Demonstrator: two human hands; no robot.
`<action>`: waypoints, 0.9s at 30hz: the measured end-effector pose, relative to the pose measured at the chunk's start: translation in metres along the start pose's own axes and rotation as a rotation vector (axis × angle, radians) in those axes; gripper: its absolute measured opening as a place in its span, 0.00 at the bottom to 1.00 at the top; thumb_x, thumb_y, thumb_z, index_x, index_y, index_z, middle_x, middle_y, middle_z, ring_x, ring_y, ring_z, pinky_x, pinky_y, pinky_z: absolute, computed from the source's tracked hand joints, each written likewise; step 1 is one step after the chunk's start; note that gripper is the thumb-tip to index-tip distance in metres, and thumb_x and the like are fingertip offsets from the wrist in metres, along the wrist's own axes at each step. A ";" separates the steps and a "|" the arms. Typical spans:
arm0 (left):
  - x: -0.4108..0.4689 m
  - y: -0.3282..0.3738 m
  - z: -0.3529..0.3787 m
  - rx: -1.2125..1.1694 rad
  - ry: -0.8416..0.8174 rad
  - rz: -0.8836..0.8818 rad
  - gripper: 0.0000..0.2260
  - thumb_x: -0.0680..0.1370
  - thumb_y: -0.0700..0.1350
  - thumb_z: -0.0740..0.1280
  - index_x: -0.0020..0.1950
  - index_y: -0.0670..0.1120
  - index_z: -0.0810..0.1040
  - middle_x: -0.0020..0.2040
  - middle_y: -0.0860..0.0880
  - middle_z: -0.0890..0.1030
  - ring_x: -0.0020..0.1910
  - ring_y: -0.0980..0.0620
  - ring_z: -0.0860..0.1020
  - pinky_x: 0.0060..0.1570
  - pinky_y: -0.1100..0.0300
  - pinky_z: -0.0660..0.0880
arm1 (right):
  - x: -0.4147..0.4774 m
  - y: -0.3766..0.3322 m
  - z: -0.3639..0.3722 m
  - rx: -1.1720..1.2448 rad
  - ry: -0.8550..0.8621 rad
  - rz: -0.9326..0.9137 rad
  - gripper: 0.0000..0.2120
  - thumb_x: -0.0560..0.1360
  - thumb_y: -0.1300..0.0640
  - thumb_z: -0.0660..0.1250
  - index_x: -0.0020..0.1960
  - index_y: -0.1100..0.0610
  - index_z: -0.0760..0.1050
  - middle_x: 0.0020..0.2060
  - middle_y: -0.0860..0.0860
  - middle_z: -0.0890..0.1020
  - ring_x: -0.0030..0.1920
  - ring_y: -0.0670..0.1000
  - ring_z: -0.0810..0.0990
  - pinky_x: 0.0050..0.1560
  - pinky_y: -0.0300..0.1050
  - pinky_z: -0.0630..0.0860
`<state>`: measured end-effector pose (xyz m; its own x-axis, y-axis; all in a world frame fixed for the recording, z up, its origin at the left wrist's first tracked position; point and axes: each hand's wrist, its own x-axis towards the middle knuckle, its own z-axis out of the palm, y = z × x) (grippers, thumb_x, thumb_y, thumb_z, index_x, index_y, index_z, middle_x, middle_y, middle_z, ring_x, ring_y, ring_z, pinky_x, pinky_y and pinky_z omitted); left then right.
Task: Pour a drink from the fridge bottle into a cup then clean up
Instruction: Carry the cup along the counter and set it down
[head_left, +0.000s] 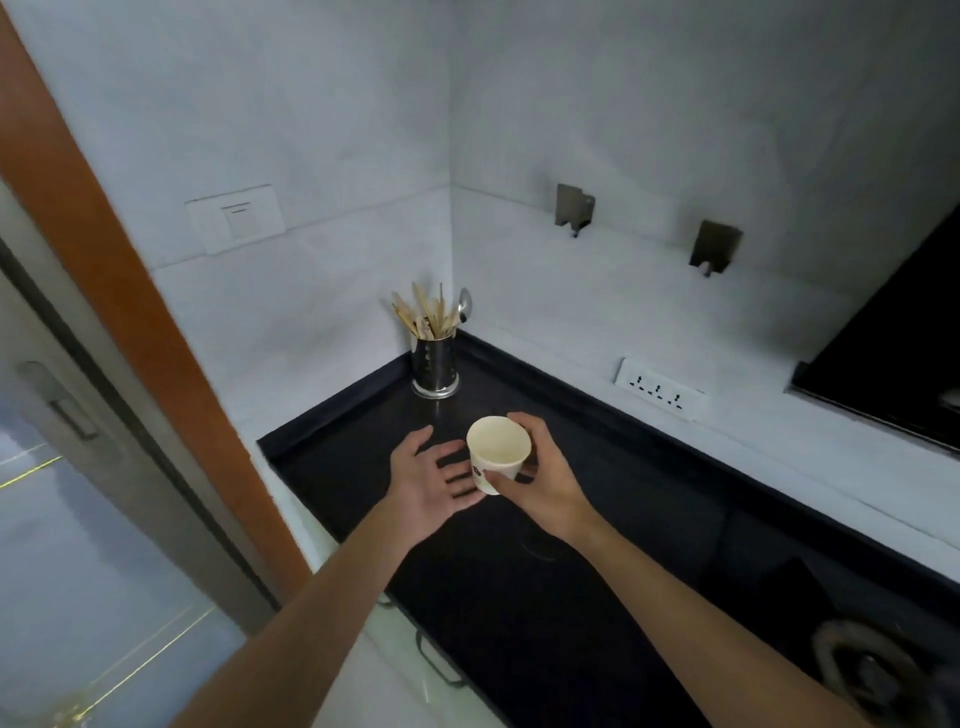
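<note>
Paper cup (497, 460), seemingly empty, tilted, gripped by right hand (543, 486); left hand (428, 480) spread open just beside it; risk: thin wall crushing or slipping from grip.

Domestic kitchen, corner section. Black counter (571, 597) with raised lip against pale walls. Steel holder (435, 366) of wooden utensils (423, 312) and one spoon (464, 304) in the corner. Socket strip (658, 389) and switch (236, 218) on the walls. Two metal hooks (574, 205). Gas burner (872, 665) at the counter's near end. Drawer handles (434, 660) below.

burner (875, 670): blurred, cut off | cup (496, 454) print: partly hidden
</note>
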<state>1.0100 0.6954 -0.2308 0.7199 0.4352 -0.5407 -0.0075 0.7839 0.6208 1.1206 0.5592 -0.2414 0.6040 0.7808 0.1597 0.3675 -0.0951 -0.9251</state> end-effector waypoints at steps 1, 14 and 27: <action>0.005 -0.005 0.006 0.008 -0.020 -0.022 0.27 0.80 0.56 0.59 0.71 0.38 0.69 0.68 0.31 0.73 0.66 0.31 0.72 0.69 0.36 0.66 | -0.003 0.005 -0.007 -0.011 0.027 0.010 0.33 0.71 0.60 0.77 0.69 0.47 0.65 0.59 0.32 0.73 0.62 0.38 0.73 0.57 0.41 0.78; 0.071 -0.060 0.065 0.194 -0.205 -0.288 0.26 0.81 0.57 0.59 0.69 0.39 0.72 0.67 0.32 0.73 0.66 0.32 0.73 0.68 0.35 0.68 | -0.048 0.048 -0.065 -0.066 0.346 0.229 0.32 0.71 0.59 0.77 0.69 0.50 0.65 0.59 0.40 0.75 0.59 0.38 0.76 0.54 0.39 0.79; 0.123 -0.056 0.040 0.298 -0.229 -0.435 0.26 0.81 0.56 0.58 0.70 0.39 0.71 0.66 0.33 0.75 0.66 0.33 0.73 0.69 0.35 0.66 | -0.036 0.078 -0.025 -0.110 0.480 0.327 0.32 0.70 0.57 0.77 0.67 0.50 0.65 0.59 0.39 0.74 0.60 0.41 0.75 0.56 0.45 0.81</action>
<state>1.1271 0.6878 -0.3094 0.7452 -0.0328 -0.6660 0.4951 0.6964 0.5196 1.1451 0.5080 -0.3104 0.9415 0.3352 0.0338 0.1639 -0.3678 -0.9154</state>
